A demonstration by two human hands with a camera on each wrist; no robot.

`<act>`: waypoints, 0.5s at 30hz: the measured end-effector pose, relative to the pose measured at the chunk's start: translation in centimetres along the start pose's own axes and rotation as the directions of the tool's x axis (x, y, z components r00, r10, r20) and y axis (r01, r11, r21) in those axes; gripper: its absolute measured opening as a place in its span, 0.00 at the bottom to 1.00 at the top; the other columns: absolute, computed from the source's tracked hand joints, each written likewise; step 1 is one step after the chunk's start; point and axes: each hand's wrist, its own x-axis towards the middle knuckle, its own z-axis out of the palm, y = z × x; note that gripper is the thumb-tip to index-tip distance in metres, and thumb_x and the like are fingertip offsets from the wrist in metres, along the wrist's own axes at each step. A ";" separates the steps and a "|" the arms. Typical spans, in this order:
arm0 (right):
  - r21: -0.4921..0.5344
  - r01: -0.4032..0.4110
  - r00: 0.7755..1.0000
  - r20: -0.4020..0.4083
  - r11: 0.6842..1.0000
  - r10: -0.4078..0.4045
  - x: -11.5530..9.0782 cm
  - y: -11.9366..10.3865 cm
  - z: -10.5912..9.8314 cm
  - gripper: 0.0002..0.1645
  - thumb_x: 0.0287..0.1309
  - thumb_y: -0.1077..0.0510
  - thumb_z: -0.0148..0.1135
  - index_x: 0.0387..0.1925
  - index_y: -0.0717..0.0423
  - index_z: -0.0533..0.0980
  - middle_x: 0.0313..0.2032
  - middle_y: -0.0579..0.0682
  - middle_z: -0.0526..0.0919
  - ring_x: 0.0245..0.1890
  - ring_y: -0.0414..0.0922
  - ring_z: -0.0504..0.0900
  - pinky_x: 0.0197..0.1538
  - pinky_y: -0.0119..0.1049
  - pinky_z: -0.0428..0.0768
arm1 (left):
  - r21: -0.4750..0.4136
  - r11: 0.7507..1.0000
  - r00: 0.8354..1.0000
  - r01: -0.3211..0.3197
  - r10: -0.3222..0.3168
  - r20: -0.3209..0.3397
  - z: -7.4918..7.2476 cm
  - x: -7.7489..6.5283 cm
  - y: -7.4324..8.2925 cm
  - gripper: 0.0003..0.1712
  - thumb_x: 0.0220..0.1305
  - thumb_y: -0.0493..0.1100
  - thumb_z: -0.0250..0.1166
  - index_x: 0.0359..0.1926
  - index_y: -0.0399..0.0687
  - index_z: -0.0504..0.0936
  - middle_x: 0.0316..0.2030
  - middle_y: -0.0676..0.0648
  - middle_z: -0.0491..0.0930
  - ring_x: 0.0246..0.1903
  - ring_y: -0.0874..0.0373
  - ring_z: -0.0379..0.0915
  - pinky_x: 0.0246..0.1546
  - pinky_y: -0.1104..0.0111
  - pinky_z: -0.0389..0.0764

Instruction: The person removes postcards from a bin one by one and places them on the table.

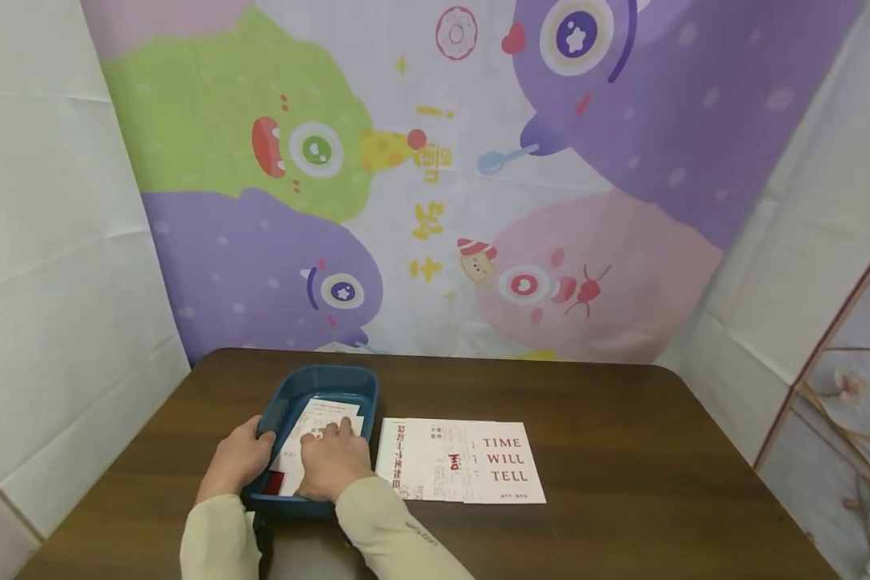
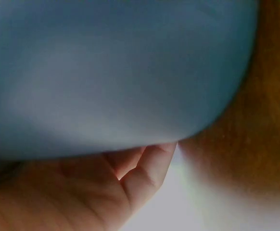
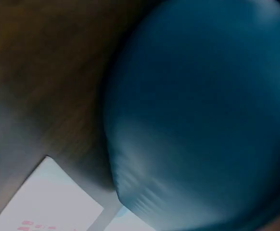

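A dark blue tray (image 1: 370,385) stands on the left of the table in the head view, with white printed cards (image 1: 329,408) inside. My left hand (image 1: 241,453) grips the tray's left side, thumb near the rim. The left wrist view shows that hand's fingers (image 2: 152,168) bent against the tray's outer wall (image 2: 130,86). Inside the tray, my right hand (image 1: 337,463) rests on the cards with its fingers spread. Its palm side is hidden. The right wrist view shows blue tray plastic (image 3: 197,110) without the hand.
Right beside the tray, overlapping white cards with red print (image 1: 503,463) lie in a row. A small dark red piece (image 1: 274,483) shows in the tray's near left corner. Behind the brown wooden table (image 1: 623,451) hangs a cartoon-printed cloth (image 1: 435,322).
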 end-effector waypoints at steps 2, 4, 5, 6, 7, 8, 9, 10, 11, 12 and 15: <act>-0.028 -0.047 0.997 0.053 0.998 0.049 0.3 -0.3 0.2 0.32 0.45 0.37 0.71 0.55 0.39 0.78 0.49 0.48 0.83 0.50 0.49 0.74 0.41 0.42 0.79 | 0.002 1.000 1.000 0.002 -0.002 0.009 0.1 0.1 0.1 0.23 0.72 0.42 0.44 0.60 0.29 0.67 0.56 0.22 0.71 0.52 0.26 0.68 0.53 0.32 0.69; -0.049 -0.065 0.994 0.080 0.997 0.068 0.5 -0.4 0.5 0.32 0.47 0.37 0.69 0.56 0.39 0.77 0.47 0.47 0.84 0.45 0.48 0.76 0.39 0.41 0.77 | -0.003 1.000 1.000 0.006 -0.006 0.013 0.2 0.0 0.2 0.23 0.72 0.42 0.45 0.60 0.29 0.67 0.56 0.22 0.71 0.51 0.27 0.69 0.53 0.32 0.69; -0.052 -0.062 0.995 0.077 0.997 0.066 0.6 -0.4 0.6 0.32 0.46 0.37 0.69 0.55 0.39 0.77 0.45 0.46 0.84 0.42 0.47 0.77 0.37 0.40 0.77 | -0.007 1.000 1.000 0.008 -0.008 0.011 0.2 0.0 0.2 0.23 0.72 0.42 0.45 0.60 0.30 0.67 0.55 0.22 0.72 0.51 0.27 0.69 0.52 0.32 0.70; -0.048 -0.056 0.996 0.064 0.997 0.059 0.6 -0.3 0.7 0.32 0.46 0.37 0.69 0.54 0.40 0.77 0.43 0.46 0.85 0.39 0.46 0.77 0.35 0.40 0.76 | -0.009 1.000 1.000 0.009 -0.009 0.007 0.2 0.0 0.2 0.23 0.71 0.42 0.45 0.60 0.30 0.67 0.55 0.22 0.72 0.50 0.27 0.69 0.52 0.32 0.70; -0.041 -0.047 0.998 0.048 0.998 0.049 0.6 -0.3 0.7 0.32 0.45 0.37 0.70 0.53 0.41 0.78 0.42 0.45 0.85 0.37 0.45 0.77 0.34 0.40 0.76 | -0.012 1.000 1.000 0.011 -0.011 0.002 0.2 0.0 0.3 0.22 0.71 0.42 0.45 0.59 0.30 0.68 0.54 0.22 0.72 0.50 0.27 0.69 0.52 0.32 0.70; -0.031 -0.039 0.999 0.029 0.999 0.040 0.6 -0.2 0.6 0.33 0.44 0.35 0.70 0.52 0.42 0.78 0.40 0.45 0.85 0.35 0.45 0.77 0.33 0.40 0.76 | -0.012 1.000 1.000 0.011 -0.011 -0.003 0.1 0.0 0.3 0.22 0.71 0.42 0.45 0.58 0.31 0.68 0.54 0.23 0.73 0.49 0.28 0.69 0.51 0.32 0.70; -0.023 -0.032 0.999 0.011 0.999 0.032 0.6 -0.2 0.6 0.33 0.44 0.34 0.70 0.51 0.42 0.79 0.38 0.45 0.85 0.34 0.45 0.76 0.32 0.39 0.76 | -0.011 1.000 1.000 0.010 -0.010 -0.006 0.0 0.0 0.3 0.21 0.71 0.41 0.45 0.57 0.31 0.69 0.53 0.23 0.73 0.48 0.28 0.70 0.51 0.32 0.70; -0.011 -0.027 1.000 -0.006 1.000 0.027 0.5 -0.2 0.5 0.33 0.43 0.33 0.70 0.50 0.42 0.80 0.37 0.44 0.85 0.33 0.44 0.77 0.32 0.39 0.76 | -0.009 1.000 1.000 0.008 -0.008 -0.009 -0.1 0.0 0.2 0.21 0.71 0.41 0.45 0.57 0.31 0.69 0.52 0.24 0.74 0.48 0.29 0.70 0.50 0.33 0.71; 0.000 -0.025 1.000 -0.017 1.000 0.025 0.4 -0.2 0.4 0.34 0.42 0.31 0.70 0.49 0.42 0.81 0.37 0.44 0.85 0.33 0.44 0.77 0.32 0.39 0.76 | -0.006 1.000 1.000 0.007 -0.007 -0.009 -0.1 0.1 0.2 0.20 0.71 0.41 0.45 0.56 0.31 0.70 0.51 0.24 0.74 0.48 0.29 0.70 0.50 0.33 0.71; 0.009 -0.021 0.999 -0.027 1.000 0.021 0.2 -0.2 0.3 0.34 0.42 0.29 0.69 0.48 0.42 0.82 0.36 0.44 0.85 0.33 0.44 0.77 0.32 0.39 0.77 | -0.005 1.000 1.000 0.007 -0.007 -0.008 -0.2 0.1 0.2 0.20 0.70 0.41 0.45 0.55 0.31 0.70 0.50 0.25 0.75 0.47 0.30 0.70 0.49 0.33 0.71; 0.026 -0.013 0.998 -0.054 1.000 0.015 -0.1 -0.2 0.3 0.32 0.45 0.25 0.65 0.43 0.41 0.84 0.35 0.42 0.86 0.32 0.44 0.78 0.32 0.40 0.78 | -0.004 1.000 1.000 -0.005 0.005 -0.014 -0.3 0.2 0.0 0.19 0.70 0.41 0.46 0.52 0.32 0.71 0.47 0.27 0.76 0.45 0.31 0.71 0.46 0.37 0.73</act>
